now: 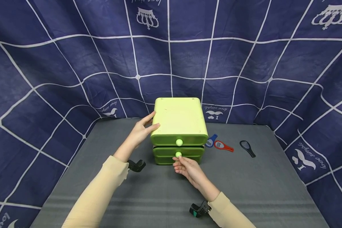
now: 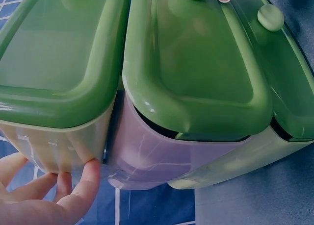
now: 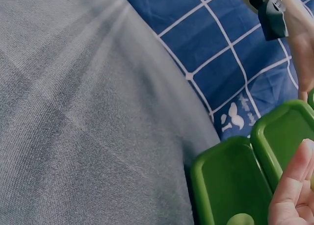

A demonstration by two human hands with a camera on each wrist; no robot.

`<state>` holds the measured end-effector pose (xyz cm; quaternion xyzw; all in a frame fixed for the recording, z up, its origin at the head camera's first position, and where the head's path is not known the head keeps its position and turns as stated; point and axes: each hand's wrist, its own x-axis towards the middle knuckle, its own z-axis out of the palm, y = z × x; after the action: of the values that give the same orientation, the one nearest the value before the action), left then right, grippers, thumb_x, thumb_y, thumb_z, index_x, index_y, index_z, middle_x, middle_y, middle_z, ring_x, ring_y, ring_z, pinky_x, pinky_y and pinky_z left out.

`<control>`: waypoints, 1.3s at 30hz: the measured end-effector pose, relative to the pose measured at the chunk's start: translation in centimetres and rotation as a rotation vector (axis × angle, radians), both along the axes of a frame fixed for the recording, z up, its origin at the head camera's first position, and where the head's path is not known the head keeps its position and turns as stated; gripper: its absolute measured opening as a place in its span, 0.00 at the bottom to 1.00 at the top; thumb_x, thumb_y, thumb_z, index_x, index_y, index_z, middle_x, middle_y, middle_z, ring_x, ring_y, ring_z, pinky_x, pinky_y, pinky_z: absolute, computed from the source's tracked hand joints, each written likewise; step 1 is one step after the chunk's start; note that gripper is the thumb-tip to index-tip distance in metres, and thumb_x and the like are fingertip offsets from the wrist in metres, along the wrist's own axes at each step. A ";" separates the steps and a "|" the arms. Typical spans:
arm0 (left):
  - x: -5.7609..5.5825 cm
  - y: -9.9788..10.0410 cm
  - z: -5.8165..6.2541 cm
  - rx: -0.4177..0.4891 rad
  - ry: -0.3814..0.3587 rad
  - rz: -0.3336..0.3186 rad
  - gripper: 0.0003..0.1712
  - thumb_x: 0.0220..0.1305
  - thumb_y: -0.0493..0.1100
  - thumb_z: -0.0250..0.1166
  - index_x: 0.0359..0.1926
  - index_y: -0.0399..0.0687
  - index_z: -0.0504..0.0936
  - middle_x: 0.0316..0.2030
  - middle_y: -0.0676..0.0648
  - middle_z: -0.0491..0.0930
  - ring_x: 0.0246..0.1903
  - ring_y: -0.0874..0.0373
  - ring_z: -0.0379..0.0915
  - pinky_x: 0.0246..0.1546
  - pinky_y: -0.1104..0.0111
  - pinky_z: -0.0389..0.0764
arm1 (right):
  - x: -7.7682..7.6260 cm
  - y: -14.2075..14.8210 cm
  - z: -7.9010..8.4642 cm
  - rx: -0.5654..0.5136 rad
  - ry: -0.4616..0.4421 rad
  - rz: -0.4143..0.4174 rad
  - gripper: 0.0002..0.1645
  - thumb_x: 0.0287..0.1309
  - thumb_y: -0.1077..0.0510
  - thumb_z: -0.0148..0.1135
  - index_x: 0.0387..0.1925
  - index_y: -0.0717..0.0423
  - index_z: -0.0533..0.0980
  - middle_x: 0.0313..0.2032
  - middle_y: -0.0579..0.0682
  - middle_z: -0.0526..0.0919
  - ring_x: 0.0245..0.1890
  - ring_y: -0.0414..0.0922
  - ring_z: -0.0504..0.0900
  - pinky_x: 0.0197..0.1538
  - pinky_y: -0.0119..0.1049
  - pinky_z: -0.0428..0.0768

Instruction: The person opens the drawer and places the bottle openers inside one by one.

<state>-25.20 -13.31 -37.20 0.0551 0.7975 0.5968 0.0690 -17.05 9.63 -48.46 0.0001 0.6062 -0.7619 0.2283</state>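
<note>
A small chest of drawers [image 1: 180,117] with a pale yellow-green top and darker green drawer fronts stands at the back of the table. My left hand [image 1: 143,128] rests against the left side of its upper part, fingers extended; the left wrist view shows the fingertips [image 2: 91,168] touching the pale side wall. With thumb and fingertips, my right hand [image 1: 189,169] pinches the round light-green knob [image 1: 178,154] of the middle drawer [image 2: 206,63]. That drawer's front stands slightly out, with a dark gap behind its edge. What lies inside is hidden.
Right of the chest lie a blue handled tool [image 1: 211,141], a red one [image 1: 224,146] and a black one [image 1: 247,148], resembling bottle openers. Grey cloth [image 1: 159,196] covers the table. A blue checked curtain [image 1: 188,60] hangs behind and at both sides.
</note>
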 end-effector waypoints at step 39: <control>0.0 0.2 0.0 0.007 -0.007 0.020 0.40 0.67 0.50 0.65 0.76 0.62 0.59 0.76 0.46 0.54 0.74 0.47 0.51 0.72 0.49 0.59 | -0.6 1.6 -4.2 0.020 -0.159 -0.011 0.32 0.71 0.43 0.54 0.55 0.71 0.74 0.30 0.44 0.83 0.29 0.35 0.82 0.38 0.28 0.82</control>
<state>-25.22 -13.07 -37.21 0.0451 0.7958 0.6003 0.0655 -17.63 11.20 -52.69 0.0663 0.5936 -0.7547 0.2713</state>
